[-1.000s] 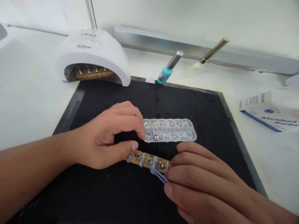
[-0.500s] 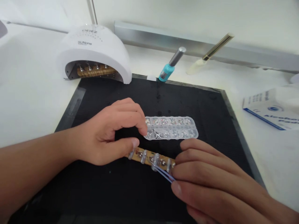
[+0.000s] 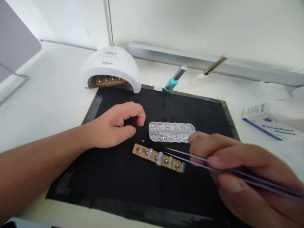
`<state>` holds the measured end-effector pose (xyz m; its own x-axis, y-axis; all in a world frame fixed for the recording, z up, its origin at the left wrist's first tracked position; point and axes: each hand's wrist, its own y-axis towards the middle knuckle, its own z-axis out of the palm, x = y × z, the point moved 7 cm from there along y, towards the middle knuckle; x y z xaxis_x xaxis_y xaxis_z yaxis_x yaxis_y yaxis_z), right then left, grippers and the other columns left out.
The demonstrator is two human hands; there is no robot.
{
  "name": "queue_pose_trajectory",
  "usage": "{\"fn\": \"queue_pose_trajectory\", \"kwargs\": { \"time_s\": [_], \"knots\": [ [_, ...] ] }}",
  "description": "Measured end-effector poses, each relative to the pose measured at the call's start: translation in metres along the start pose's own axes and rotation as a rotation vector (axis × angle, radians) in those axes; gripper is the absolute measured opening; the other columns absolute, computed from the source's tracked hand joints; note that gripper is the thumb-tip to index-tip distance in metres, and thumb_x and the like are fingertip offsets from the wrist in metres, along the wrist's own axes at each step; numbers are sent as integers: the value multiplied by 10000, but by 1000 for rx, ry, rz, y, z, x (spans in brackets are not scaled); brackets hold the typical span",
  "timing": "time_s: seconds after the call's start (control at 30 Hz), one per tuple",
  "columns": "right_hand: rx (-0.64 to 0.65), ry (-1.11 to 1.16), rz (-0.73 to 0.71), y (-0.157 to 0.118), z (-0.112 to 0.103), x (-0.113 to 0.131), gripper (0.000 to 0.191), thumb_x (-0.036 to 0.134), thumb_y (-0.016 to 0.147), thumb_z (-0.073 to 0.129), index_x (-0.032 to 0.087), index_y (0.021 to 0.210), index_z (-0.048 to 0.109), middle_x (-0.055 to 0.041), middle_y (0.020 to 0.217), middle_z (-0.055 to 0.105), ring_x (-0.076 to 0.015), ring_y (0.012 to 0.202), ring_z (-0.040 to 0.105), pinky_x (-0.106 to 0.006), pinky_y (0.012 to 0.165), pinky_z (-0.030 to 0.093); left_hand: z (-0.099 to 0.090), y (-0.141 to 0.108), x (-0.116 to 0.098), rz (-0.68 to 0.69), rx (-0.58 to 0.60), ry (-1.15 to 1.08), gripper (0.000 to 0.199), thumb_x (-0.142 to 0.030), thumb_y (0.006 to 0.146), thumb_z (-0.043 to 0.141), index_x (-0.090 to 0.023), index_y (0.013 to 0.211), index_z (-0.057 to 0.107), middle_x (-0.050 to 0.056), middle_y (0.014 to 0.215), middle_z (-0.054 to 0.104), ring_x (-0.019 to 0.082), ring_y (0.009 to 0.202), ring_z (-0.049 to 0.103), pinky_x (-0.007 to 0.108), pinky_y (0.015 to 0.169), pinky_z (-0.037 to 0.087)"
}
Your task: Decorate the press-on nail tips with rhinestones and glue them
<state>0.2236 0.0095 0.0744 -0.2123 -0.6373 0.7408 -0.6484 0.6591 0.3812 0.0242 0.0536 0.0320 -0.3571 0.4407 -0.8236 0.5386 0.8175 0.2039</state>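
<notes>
My right hand (image 3: 228, 158) holds blue tweezers (image 3: 194, 156), their two tips apart over the black mat between the strip and the case. A wooden strip (image 3: 174, 167) carries several clear nail tips (image 3: 159, 158) on small metal holders. Behind it lies a clear case (image 3: 172, 131) of small gems in compartments, with my right fingertips at its right end. My left hand (image 3: 118, 125) rests on the mat left of the case, fingers curled, thumb and index apart, nothing between them. One tiny reddish piece (image 3: 142, 140) lies near the strip's left end.
A white lamp (image 3: 111, 66) with another wooden strip (image 3: 110, 83) inside stands at the back left. Behind the black mat (image 3: 133, 190) are a teal bottle (image 3: 171, 84) and a cream bottle (image 3: 199, 79). An alcohol pad box (image 3: 270, 122) sits at the right.
The tweezers have come away from the nail tips and opened. My left hand has left the strip and moved back and left. The camera view has shifted too.
</notes>
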Motion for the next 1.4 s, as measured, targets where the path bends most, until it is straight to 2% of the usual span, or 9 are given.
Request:
{"fn": "queue_pose_trajectory", "kwargs": {
  "time_s": [0.07, 0.13, 0.23, 0.33, 0.43, 0.57, 0.83, 1.13, 1.4],
  "knots": [
    [-25, 131, 67, 9, -8, -6, 123, 192, 987, 505, 229, 1074, 584, -56, 922, 639, -199, 882, 636, -328, 757, 547, -10, -3, -5, -91, -42, 78, 130, -105, 806, 487, -202, 874, 540, -14, 838, 566, 148, 758, 536, 281, 668, 421],
    [45, 224, 41, 23, -8, -9, 92, 172, 954, 565, 208, 1020, 618, -49, 883, 637, -197, 870, 628, -339, 764, 520, -17, -9, -16, -157, -20, 185, 125, -121, 825, 506, -222, 883, 552, -27, 768, 560, 139, 656, 505, 262, 570, 386],
    [192, 245, 64, 47, 1, -23, 64, 199, 936, 609, 175, 984, 645, -29, 841, 638, -139, 725, 593, -277, 630, 470, -17, -19, -36, -193, 92, 341, 109, -159, 828, 541, -239, 880, 595, -24, 744, 587, 141, 592, 497, 260, 502, 361],
    [292, 289, 4, 63, 11, -32, 72, 180, 922, 605, 139, 890, 655, -8, 772, 634, -101, 673, 580, -221, 589, 463, -3, -24, -47, -138, 236, 391, 119, -176, 799, 596, -224, 904, 622, -3, 794, 623, 162, 664, 559, 265, 546, 414],
    [334, 307, -8, 66, 19, -42, 80, 139, 904, 595, 121, 864, 661, -8, 759, 646, -88, 676, 598, -194, 602, 478, 12, -23, -37, -140, 327, 356, 165, -162, 791, 630, -199, 952, 618, 21, 902, 641, 197, 833, 586, 304, 704, 457],
    [396, 287, -42, 61, 29, -48, 99, 114, 898, 592, 92, 882, 687, -40, 793, 669, -102, 717, 617, -218, 662, 498, 18, -23, -13, -161, 319, 309, 199, -163, 791, 649, -177, 983, 597, 24, 962, 642, 208, 904, 553, 356, 806, 400],
    [391, 308, -68, 61, 35, -48, 76, 104, 898, 623, 106, 884, 698, -45, 787, 674, -125, 739, 626, -261, 695, 529, 31, -25, -3, -11, 313, 333, 191, -247, 816, 694, -200, 984, 615, 12, 901, 622, 197, 832, 505, 360, 721, 269],
    [236, 418, 10, 62, 21, -63, 81, 105, 904, 658, 172, 926, 697, 9, 780, 649, -94, 724, 591, -247, 660, 481, 31, -24, -4, 28, 300, 342, 113, -206, 836, 649, -190, 946, 628, 15, 851, 609, 189, 795, 472, 363, 694, 260],
    [237, 426, -14, 60, 21, -65, 38, 178, 897, 694, 155, 920, 715, -12, 764, 667, -143, 790, 591, -324, 739, 494, 32, -22, -5, 27, 301, 320, 99, -190, 830, 646, -193, 927, 626, 10, 864, 614, 189, 809, 478, 357, 709, 263]
  ]
}}
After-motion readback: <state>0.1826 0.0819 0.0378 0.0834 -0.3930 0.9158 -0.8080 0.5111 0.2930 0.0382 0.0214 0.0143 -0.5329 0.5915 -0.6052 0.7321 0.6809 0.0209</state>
